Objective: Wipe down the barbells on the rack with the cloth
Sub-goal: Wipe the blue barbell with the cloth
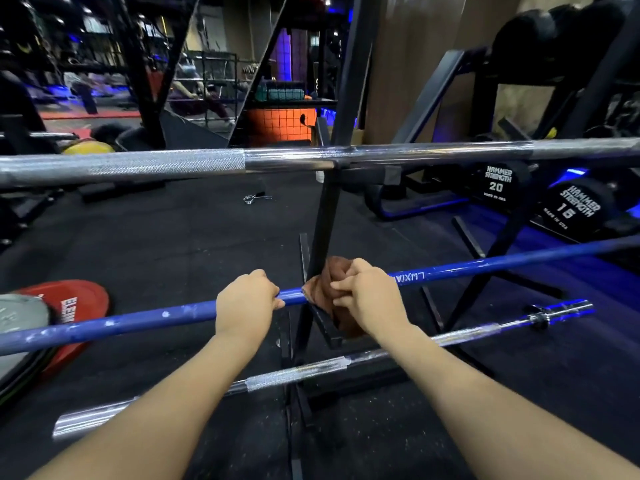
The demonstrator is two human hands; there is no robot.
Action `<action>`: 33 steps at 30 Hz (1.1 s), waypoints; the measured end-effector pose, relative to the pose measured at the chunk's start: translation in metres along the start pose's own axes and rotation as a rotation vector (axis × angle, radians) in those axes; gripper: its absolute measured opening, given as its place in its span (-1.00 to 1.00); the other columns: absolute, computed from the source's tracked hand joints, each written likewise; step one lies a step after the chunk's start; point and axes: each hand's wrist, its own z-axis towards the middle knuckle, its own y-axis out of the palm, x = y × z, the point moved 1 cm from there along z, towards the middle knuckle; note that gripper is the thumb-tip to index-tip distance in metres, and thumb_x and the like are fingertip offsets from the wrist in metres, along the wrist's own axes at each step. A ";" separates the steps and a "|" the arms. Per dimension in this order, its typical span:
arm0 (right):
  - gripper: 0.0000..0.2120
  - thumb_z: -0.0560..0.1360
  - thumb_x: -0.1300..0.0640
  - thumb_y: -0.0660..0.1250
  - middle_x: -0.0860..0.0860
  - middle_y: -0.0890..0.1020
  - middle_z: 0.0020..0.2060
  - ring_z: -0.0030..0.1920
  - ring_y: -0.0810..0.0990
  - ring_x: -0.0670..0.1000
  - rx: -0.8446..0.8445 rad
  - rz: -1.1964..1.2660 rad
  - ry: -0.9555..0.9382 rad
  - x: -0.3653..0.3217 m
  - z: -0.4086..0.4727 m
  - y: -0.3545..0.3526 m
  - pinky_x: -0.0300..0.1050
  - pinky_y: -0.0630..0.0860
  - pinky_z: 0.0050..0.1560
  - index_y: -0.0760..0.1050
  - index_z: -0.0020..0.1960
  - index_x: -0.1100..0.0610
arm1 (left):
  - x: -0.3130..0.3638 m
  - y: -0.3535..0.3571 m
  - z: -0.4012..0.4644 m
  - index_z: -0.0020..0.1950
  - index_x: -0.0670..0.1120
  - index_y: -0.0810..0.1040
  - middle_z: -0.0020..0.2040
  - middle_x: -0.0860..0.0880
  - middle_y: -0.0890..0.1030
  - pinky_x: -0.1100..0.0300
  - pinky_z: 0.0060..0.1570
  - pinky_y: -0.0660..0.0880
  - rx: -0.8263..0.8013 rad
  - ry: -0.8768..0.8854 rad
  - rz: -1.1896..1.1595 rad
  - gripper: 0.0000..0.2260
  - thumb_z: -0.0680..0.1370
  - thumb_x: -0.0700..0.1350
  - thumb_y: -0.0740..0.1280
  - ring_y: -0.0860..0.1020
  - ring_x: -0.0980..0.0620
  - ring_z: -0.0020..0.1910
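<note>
Two hands are on the blue bar [138,320]. My left hand [247,299] curls around it, with the red plate [74,306] on the floor well off to its left. Just right of that grip, at the black rack post [323,220], my right hand [367,296] clutches the brown cloth [332,271] against the bar.

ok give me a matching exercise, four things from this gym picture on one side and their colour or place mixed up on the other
Things:
1. top barbell
2. middle barbell
3. cloth
4. weight plate

Descriptions:
A. red, on the floor at left
B. brown, held by the right hand
C. blue, gripped by the left hand
D. silver, with a knurled section

Pairs: 1-D, 2-C, 3-B, 4-A
</note>
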 end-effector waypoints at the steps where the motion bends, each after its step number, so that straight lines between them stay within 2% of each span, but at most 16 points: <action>1: -0.84 0.45 0.14 0.44 0.03 0.54 0.00 0.04 0.53 0.09 -0.033 0.003 -0.028 0.005 0.000 -0.004 -0.13 0.42 0.06 0.66 0.03 0.11 | 0.000 0.000 0.000 0.07 0.00 0.56 0.01 0.03 0.47 0.17 -0.22 0.30 0.006 -0.001 -0.001 -0.75 0.60 0.11 0.20 0.49 0.00 0.02; 5: -0.91 0.33 0.19 0.46 -0.04 0.55 -0.21 -0.11 0.60 0.10 -0.128 0.002 -0.115 0.030 -0.007 -0.016 -0.11 0.50 -0.11 0.67 -0.16 0.13 | -0.001 0.001 -0.002 0.02 -0.04 0.54 -0.22 0.05 0.33 0.16 -0.22 0.32 0.015 -0.018 -0.013 -0.75 0.59 0.11 0.22 0.49 -0.02 -0.04; 7: -0.83 0.23 0.20 0.38 -0.09 0.59 -0.28 -0.23 0.60 0.00 -0.031 -0.059 -0.263 0.033 -0.011 -0.021 -0.21 0.48 -0.28 0.68 -0.24 0.02 | -0.001 0.002 -0.001 0.02 -0.05 0.53 -0.25 0.05 0.29 0.17 -0.23 0.31 0.010 -0.022 -0.011 -0.75 0.59 0.11 0.21 0.44 -0.01 -0.11; 9: -0.83 0.26 0.16 0.33 -0.10 0.63 -0.28 -0.28 0.48 -0.08 0.103 -0.028 -0.399 0.022 -0.015 -0.028 -0.24 0.40 -0.33 0.69 -0.27 0.00 | -0.001 0.003 -0.001 0.03 -0.05 0.52 -0.23 0.04 0.29 0.16 -0.24 0.30 0.002 -0.010 -0.003 -0.75 0.60 0.11 0.20 0.44 0.00 -0.09; 11: -0.74 0.34 0.08 0.21 -0.05 0.65 -0.22 -0.24 0.44 -0.08 0.164 0.001 -0.456 0.006 -0.008 -0.022 -0.28 0.36 -0.27 0.69 -0.24 0.04 | -0.002 0.004 -0.001 0.04 -0.04 0.53 -0.20 0.04 0.29 0.16 -0.24 0.29 0.000 0.007 0.007 -0.74 0.60 0.11 0.18 0.46 0.00 -0.05; 13: -0.65 0.39 -0.02 0.16 0.01 0.65 -0.07 -0.09 0.51 -0.06 0.054 0.071 -0.364 0.004 0.001 -0.010 -0.34 0.42 -0.05 0.70 -0.10 0.06 | -0.002 0.003 -0.001 0.05 -0.04 0.53 -0.14 0.05 0.31 0.16 -0.23 0.30 0.009 0.025 0.014 -0.73 0.61 0.11 0.17 0.48 0.00 0.01; 16: -0.73 0.49 0.02 0.32 -0.04 0.54 0.21 0.19 0.48 -0.01 -0.019 0.003 -0.410 0.028 -0.001 0.002 -0.12 0.43 0.25 0.59 0.17 0.00 | -0.003 0.004 -0.001 0.05 -0.04 0.52 -0.12 0.04 0.32 0.16 -0.25 0.28 0.019 0.034 0.036 -0.73 0.62 0.11 0.14 0.46 0.02 -0.02; 18: -0.66 0.47 0.03 0.36 -0.03 0.49 0.28 0.25 0.43 -0.01 -0.017 0.040 -0.467 0.043 -0.003 -0.001 -0.17 0.34 0.31 0.55 0.23 0.02 | -0.006 0.008 -0.001 0.05 -0.01 0.52 -0.06 0.04 0.39 0.16 -0.28 0.25 0.034 0.048 0.041 -0.72 0.62 0.13 0.12 0.45 0.04 -0.03; 20: -0.66 0.42 0.05 0.41 0.00 0.54 0.23 0.16 0.50 0.05 -0.022 0.018 -0.498 0.043 0.002 -0.005 -0.13 0.44 0.20 0.58 0.19 0.04 | -0.008 0.012 0.000 0.06 0.02 0.53 0.02 0.04 0.44 0.17 -0.31 0.21 0.043 0.061 0.044 -0.71 0.62 0.15 0.11 0.47 0.05 0.01; 22: -0.68 0.36 0.12 0.47 0.04 0.60 0.08 0.01 0.56 0.07 -0.014 -0.021 -0.497 0.032 0.005 0.000 -0.14 0.53 0.04 0.64 0.11 0.03 | -0.010 0.015 0.001 0.09 0.03 0.54 0.04 0.04 0.45 0.17 -0.30 0.22 0.036 0.054 0.038 -0.70 0.61 0.16 0.11 0.47 0.05 0.03; 25: -0.78 0.42 0.07 0.36 0.06 0.61 -0.06 -0.11 0.51 -0.03 0.024 0.011 -0.498 0.014 0.007 0.003 -0.18 0.54 -0.06 0.68 0.03 0.04 | -0.010 0.015 0.001 0.13 0.04 0.56 0.06 0.05 0.46 0.17 -0.26 0.26 0.024 0.038 0.021 -0.69 0.61 0.16 0.12 0.48 0.05 0.04; 28: -0.75 0.46 0.01 0.23 0.01 0.60 -0.18 -0.23 0.54 0.09 0.068 -0.096 -0.667 0.011 0.009 0.005 -0.13 0.53 -0.39 0.69 -0.08 0.01 | -0.008 0.013 0.000 0.12 0.04 0.56 0.06 0.04 0.46 0.16 -0.24 0.27 0.019 0.028 0.050 -0.71 0.61 0.14 0.13 0.48 0.05 0.04; 30: -0.73 0.46 0.01 0.20 0.02 0.60 -0.15 -0.20 0.55 0.12 0.014 -0.146 -0.746 0.018 0.011 0.006 -0.08 0.54 -0.42 0.67 -0.05 0.01 | -0.007 0.011 0.000 0.13 0.04 0.56 0.07 0.04 0.47 0.16 -0.23 0.28 0.019 0.024 0.044 -0.73 0.62 0.12 0.14 0.48 0.04 0.05; 33: -0.71 0.46 -0.03 0.20 -0.03 0.62 -0.08 -0.17 0.58 0.09 -0.013 -0.145 -0.745 0.034 0.015 -0.004 -0.12 0.59 -0.27 0.66 0.03 -0.05 | -0.008 0.008 -0.003 0.18 0.06 0.54 0.09 0.05 0.47 0.15 -0.19 0.34 -0.001 0.043 0.028 -0.71 0.62 0.13 0.13 0.48 0.02 0.06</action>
